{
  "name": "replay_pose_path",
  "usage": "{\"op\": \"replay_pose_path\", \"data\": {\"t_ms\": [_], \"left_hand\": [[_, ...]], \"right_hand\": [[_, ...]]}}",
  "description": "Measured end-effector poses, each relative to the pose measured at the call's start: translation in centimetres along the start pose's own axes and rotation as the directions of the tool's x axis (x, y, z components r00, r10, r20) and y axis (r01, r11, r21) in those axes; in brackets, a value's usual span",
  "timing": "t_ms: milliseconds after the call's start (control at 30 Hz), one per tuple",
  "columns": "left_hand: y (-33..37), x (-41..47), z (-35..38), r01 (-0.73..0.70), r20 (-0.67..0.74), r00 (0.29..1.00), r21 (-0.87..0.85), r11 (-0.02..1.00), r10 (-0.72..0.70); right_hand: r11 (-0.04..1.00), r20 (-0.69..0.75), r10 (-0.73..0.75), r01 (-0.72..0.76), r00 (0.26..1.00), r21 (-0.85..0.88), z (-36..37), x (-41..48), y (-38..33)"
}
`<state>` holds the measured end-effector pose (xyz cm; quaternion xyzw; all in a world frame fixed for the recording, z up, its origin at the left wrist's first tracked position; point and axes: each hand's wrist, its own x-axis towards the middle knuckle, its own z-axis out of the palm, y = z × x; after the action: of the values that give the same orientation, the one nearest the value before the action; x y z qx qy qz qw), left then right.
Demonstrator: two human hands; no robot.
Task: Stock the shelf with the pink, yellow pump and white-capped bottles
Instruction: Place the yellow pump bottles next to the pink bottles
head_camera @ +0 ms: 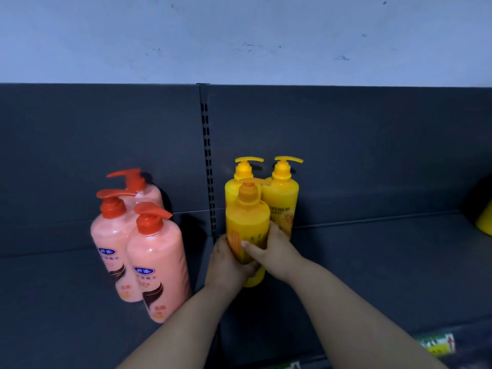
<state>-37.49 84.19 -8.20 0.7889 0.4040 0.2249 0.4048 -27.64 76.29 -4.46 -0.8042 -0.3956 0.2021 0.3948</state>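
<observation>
Three pink pump bottles (157, 259) with red pumps stand grouped on the left part of the dark shelf (372, 262). Right of the slotted upright stand two yellow pump bottles, one at the back left (234, 187) and one at the back right (282, 198). In front of them is a third yellow pump bottle (246, 222), held upright by both hands. My left hand (226, 265) wraps its lower left side, and my right hand (274, 251) grips its right side with the thumb across the front. No white-capped bottle is in view.
A slotted black upright (209, 161) divides the shelf's back panel. Part of another yellow object (484, 222) shows at the far right edge. Price labels (436, 347) sit on the shelf's front lip. A pale wall rises above the shelf.
</observation>
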Motion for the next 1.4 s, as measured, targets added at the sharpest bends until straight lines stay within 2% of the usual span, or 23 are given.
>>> {"op": "replay_pose_path", "data": {"t_ms": [100,200,300,400,467,600,667,767,900,1233,1400], "left_hand": [[-0.1,-0.4,-0.2,-0.002,-0.025,1.000,-0.011,1.000,0.001],[-0.3,-0.5,-0.3,0.030,0.018,0.999,0.051,0.998,-0.031],[-0.2,-1.6,0.2,0.122,0.094,0.985,0.219,0.968,-0.145],[0.3,-3.6,1.1,0.194,0.123,0.952,0.474,0.859,-0.282],[1.5,-5.1,1.6,0.129,0.152,0.949,0.616,0.777,-0.278],[6.2,-8.5,4.1,-0.158,0.290,0.948,0.790,0.593,-0.134],[9.2,-9.8,6.2,-0.262,0.313,0.950,0.796,0.546,0.000],[13.4,-11.8,10.7,-0.430,0.375,0.902,0.758,0.490,0.211],[18.5,-15.1,16.4,-0.564,0.436,0.824,0.691,0.452,0.362],[25.3,-21.6,27.3,-0.735,0.623,0.677,0.592,0.329,0.391],[27.5,-23.3,30.5,-0.786,0.656,0.615,0.550,0.281,0.437]], "right_hand": [[1.000,0.025,0.007,-0.007,1.000,-0.020,0.1,-0.6,-0.3],[0.993,0.094,0.033,-0.022,0.995,-0.119,-0.4,-1.4,0.0],[0.969,0.173,0.027,0.016,0.985,-0.246,-1.7,-2.8,1.0],[0.920,0.207,0.026,0.058,0.978,-0.387,-3.8,-4.4,2.3],[0.882,0.211,0.030,0.074,0.977,-0.466,-5.8,-5.8,3.3],[0.832,0.198,0.022,0.092,0.980,-0.548,-10.6,-9.3,5.5],[0.815,0.189,0.022,0.092,0.982,-0.572,-13.2,-11.3,7.0],[0.799,0.138,0.059,0.036,0.989,-0.600,-18.1,-14.9,9.8],[0.788,0.034,0.113,-0.069,0.993,-0.611,-24.7,-20.1,14.2],[0.807,-0.185,0.245,-0.306,0.952,-0.506,-34.8,-32.7,23.6],[0.817,-0.225,0.243,-0.324,0.943,-0.476,-36.8,-33.7,25.7]]}}
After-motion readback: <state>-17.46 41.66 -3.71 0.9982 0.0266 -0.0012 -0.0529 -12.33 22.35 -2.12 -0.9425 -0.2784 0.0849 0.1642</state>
